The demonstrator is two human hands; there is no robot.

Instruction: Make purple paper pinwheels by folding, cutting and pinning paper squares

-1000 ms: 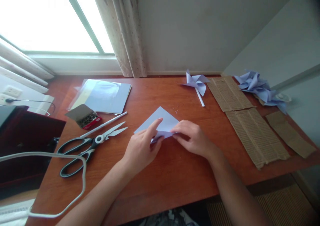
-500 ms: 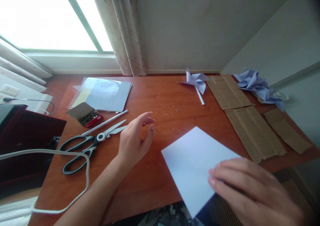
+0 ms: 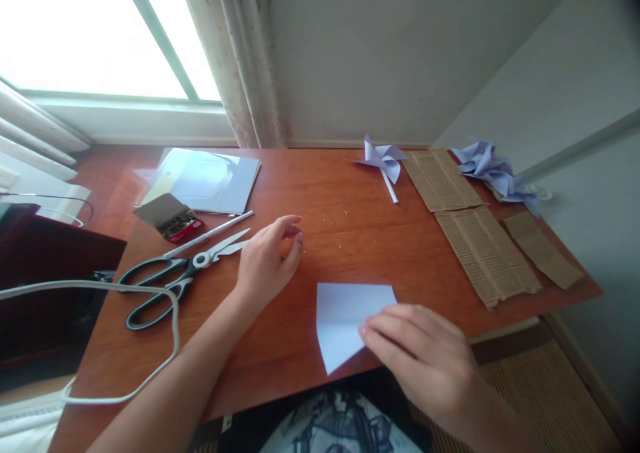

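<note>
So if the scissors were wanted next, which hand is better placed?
Probably the left: the left hand appears to hold nothing and is right beside the scissors, while the right hand is farther off, pinching the paper.

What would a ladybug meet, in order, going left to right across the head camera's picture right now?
Open box of little metal bits → left hand → sheet of paper → right hand, holding that sheet → smooth brown strip.
</note>
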